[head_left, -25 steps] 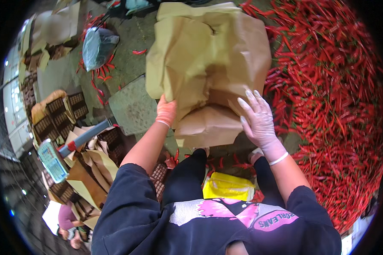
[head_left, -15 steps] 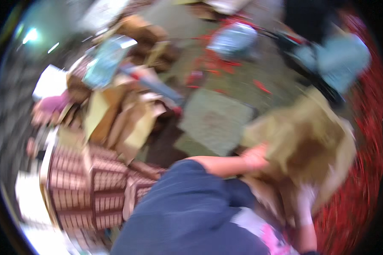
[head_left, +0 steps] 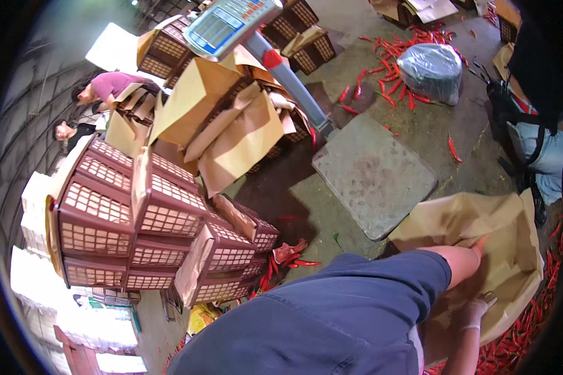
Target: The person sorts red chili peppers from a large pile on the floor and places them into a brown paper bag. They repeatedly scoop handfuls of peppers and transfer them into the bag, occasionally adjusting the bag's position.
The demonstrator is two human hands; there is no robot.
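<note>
A large sheet of brown paper [head_left: 503,228], creased and curved up like a liner, lies at the lower right beside red chili peppers. My left hand [head_left: 475,247] reaches into it, thumb apart, touching the paper; its other fingers are partly hidden. Lower down, my right hand [head_left: 480,307], in a pale glove, rests against the paper's inner side with its fingers apart. What stands under the paper is hidden.
Stacked brown crates [head_left: 106,212] rise at the left. A floor scale's platform [head_left: 378,175] lies ahead, its display [head_left: 228,25] on a post. Nearby are a plastic-wrapped bundle [head_left: 430,72], scattered chilies [head_left: 391,81] and a chili heap [head_left: 519,337]. People stand at far left and right.
The view has swung and steadied, so crates and scale sit differently in it. Both my hands have moved further into the paper, which is now spread wider.
</note>
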